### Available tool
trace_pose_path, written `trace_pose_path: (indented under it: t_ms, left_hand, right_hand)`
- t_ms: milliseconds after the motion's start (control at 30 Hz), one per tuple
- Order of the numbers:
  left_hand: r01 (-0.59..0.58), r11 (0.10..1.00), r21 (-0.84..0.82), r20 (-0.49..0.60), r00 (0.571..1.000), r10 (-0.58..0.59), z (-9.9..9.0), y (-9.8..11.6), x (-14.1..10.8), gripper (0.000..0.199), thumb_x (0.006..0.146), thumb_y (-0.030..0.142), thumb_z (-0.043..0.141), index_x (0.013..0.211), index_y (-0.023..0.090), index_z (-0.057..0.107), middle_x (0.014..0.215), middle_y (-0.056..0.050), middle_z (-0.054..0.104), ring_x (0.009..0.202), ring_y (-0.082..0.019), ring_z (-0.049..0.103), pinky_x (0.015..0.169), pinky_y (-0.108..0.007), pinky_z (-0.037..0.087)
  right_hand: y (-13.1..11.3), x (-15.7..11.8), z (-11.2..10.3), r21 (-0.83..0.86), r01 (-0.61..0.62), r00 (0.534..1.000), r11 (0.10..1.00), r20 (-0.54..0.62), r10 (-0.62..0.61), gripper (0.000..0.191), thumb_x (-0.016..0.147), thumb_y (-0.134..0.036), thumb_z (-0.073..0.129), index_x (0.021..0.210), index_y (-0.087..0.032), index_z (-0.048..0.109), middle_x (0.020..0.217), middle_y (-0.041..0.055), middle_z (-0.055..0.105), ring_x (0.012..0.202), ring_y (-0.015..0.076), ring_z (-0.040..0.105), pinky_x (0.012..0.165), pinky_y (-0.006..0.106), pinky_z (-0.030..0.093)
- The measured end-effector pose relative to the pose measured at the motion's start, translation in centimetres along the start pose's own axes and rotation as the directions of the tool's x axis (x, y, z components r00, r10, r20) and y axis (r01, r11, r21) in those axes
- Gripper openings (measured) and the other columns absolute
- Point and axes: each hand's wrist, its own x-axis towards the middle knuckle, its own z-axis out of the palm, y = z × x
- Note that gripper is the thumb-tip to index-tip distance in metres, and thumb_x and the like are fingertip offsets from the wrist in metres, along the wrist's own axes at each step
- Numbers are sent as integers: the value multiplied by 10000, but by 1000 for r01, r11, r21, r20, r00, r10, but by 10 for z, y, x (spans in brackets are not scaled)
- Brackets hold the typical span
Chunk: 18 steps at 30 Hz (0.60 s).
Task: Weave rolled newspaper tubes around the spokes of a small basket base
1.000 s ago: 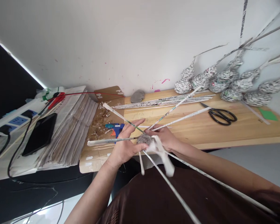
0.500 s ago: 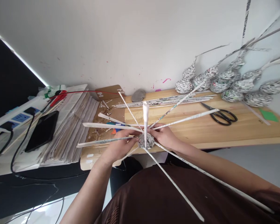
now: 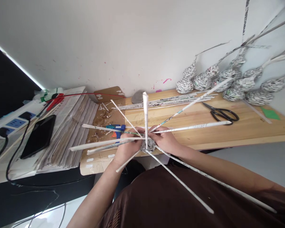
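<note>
A small round woven paper piece [image 3: 149, 146] is held over the front edge of the table, with several long rolled-paper sticks spreading out from it in all directions. My left hand [image 3: 129, 145] is closed on its left side, among the sticks that point left. On the right side my right hand [image 3: 165, 139] grips the piece's far rim near two sticks that point up and right. One stick [image 3: 145, 117] rises from the near side toward the camera. The fingertips of both hands are partly hidden by sticks.
Black scissors [image 3: 222, 114], a bundle of paper sticks [image 3: 171, 100] and several woven gourd shapes [image 3: 230, 84] lie to the right and back. A blue glue gun [image 3: 119, 128], phone [image 3: 38, 136], paper stack [image 3: 66, 133] and power strip [image 3: 15, 122] are at left.
The sticks have turned and tilted with the woven piece; those at left spread differently, and the upper right one reaches farther right. Both hands keep their hold. The view has shifted slightly.
</note>
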Motion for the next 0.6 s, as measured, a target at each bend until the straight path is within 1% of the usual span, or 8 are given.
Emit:
trace_pose_path:
  t_ms: [67, 167, 267, 333, 400, 500, 600]
  left_hand:
    - [-15, 1000, 6, -20, 1000, 15, 1, -3, -1, 225, 796, 122, 607, 973, 194, 727, 912, -37, 771, 764, -164, 724, 705, -247, 565]
    - [-41, 999, 34, -54, 998, 43, 3, -3, -3, 222, 811, 124, 597, 960, 206, 739, 910, -28, 769, 801, -170, 719, 721, -248, 558]
    - [-54, 991, 119, -85, 994, 64, 3, 1, -4, 196, 810, 125, 602, 917, 208, 743, 835, -15, 759, 743, -163, 698, 695, -244, 542]
    - [-60, 985, 164, -75, 995, 73, 3, 4, -4, 184, 814, 131, 597, 901, 206, 742, 776, -8, 743, 679, -151, 674, 658, -238, 526]
    - [-59, 989, 135, -23, 998, 63, 3, 4, -3, 199, 814, 142, 602, 943, 207, 739, 789, -10, 743, 668, -145, 666, 630, -227, 516]
    - [-25, 999, 21, 36, 999, 25, 3, 1, -2, 243, 805, 158, 623, 1018, 208, 730, 851, -18, 758, 721, -153, 687, 637, -221, 528]
    - [-26, 1000, 15, -2, 1000, 26, 3, 0, -1, 188, 838, 171, 591, 953, 200, 736, 847, -23, 761, 756, -164, 697, 714, -248, 543]
  right_hand:
    - [0, 0, 1, 2, 18, 1000, 1000, -22, -18, 105, 857, -266, 647, 793, -196, 691, 783, 33, 718, 776, 189, 676, 739, 299, 499]
    - [0, 1, 2, 32, 5, 1000, 999, -26, -4, 104, 849, -257, 648, 768, -199, 679, 765, 24, 712, 762, 181, 673, 731, 290, 498]
    - [0, 1, 3, 43, -24, 1000, 999, -19, 24, 113, 842, -246, 640, 750, -195, 683, 747, 25, 709, 738, 180, 672, 698, 283, 497]
    - [1, 1, 3, 44, -46, 999, 998, -17, 47, 116, 837, -242, 641, 744, -190, 686, 742, 30, 710, 733, 184, 676, 690, 285, 500]
    - [3, 1, 4, 44, -65, 998, 997, -17, 66, 107, 833, -242, 651, 749, -187, 689, 750, 36, 717, 744, 190, 682, 704, 292, 507]
    - [5, 1, 3, 26, -74, 997, 997, -14, 74, 95, 838, -230, 652, 765, -186, 694, 766, 38, 726, 755, 191, 683, 719, 296, 508]
    - [4, 1, 3, 13, -61, 998, 998, -8, 61, 101, 852, -222, 641, 772, -189, 692, 776, 35, 725, 749, 184, 675, 712, 291, 504]
